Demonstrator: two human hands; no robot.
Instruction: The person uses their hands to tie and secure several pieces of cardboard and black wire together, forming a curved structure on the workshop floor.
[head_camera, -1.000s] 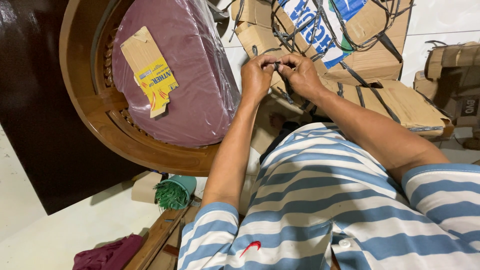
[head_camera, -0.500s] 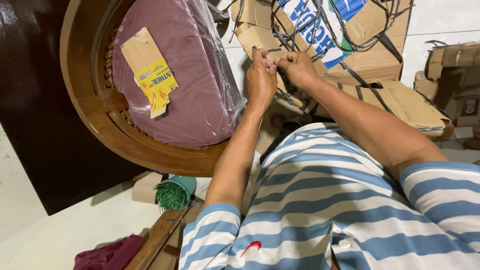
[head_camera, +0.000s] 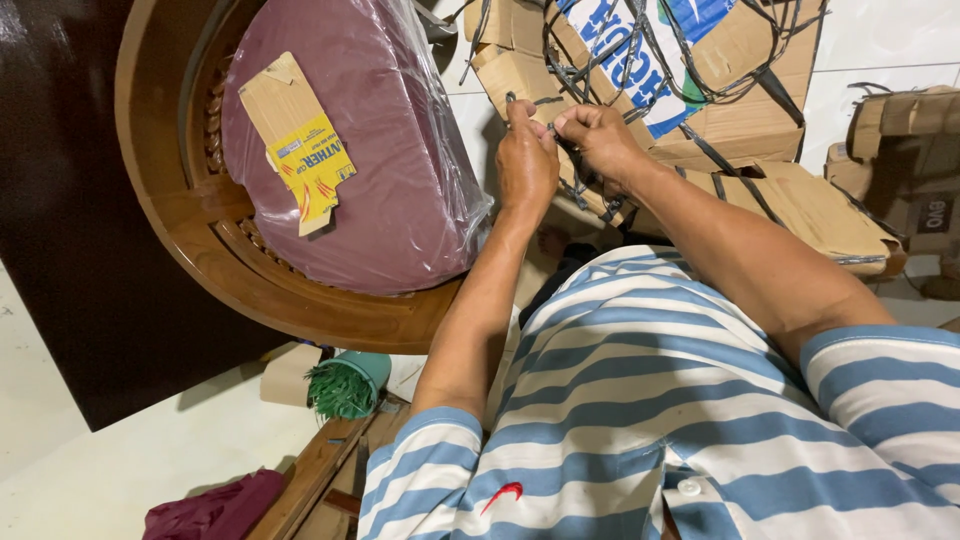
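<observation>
You had your left hand (head_camera: 527, 160) and right hand (head_camera: 600, 142) pinched together on a dark strap (head_camera: 578, 172) binding the cardboard boxes (head_camera: 720, 70), just right of the plastic-wrapped maroon cushion (head_camera: 390, 170), likely gripping tight to work it

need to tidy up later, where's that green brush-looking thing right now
In the head view the green bristled brush lies on the floor at lower left, just below the wooden chair frame, left of the person's left forearm.
</observation>
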